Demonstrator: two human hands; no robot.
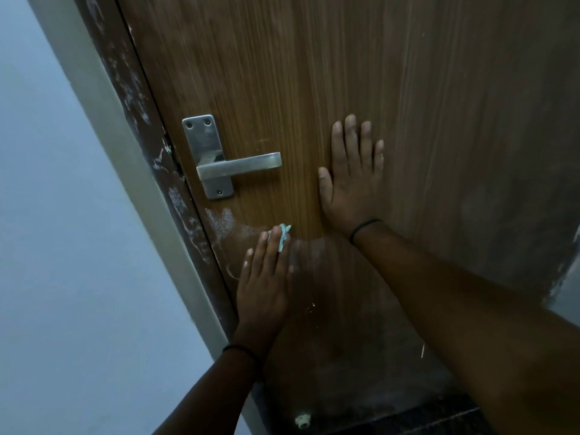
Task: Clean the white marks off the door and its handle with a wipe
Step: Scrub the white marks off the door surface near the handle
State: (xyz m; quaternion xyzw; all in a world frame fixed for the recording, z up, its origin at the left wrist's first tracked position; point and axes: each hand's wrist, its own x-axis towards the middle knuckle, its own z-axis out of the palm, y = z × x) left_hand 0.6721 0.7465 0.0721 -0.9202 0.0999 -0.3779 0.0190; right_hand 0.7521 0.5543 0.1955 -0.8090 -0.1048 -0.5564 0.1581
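Observation:
A brown wooden door (329,73) fills the view, with a metal lever handle (238,166) on its plate at the left. White powdery marks (224,221) lie just below the plate, near the door's edge. My left hand (266,284) presses a small pale blue-green wipe (284,235) flat against the door with straight fingers, right beside those marks. Only the wipe's tip shows past my fingertips. My right hand (353,177) lies flat on the door with spread fingers, to the right of the handle.
The dark door frame (141,120) at the left carries many white smears. A pale wall (47,215) lies beyond it. A small white fitting (303,420) sits low by the door's bottom. Dark floor tiles (439,416) show at the bottom.

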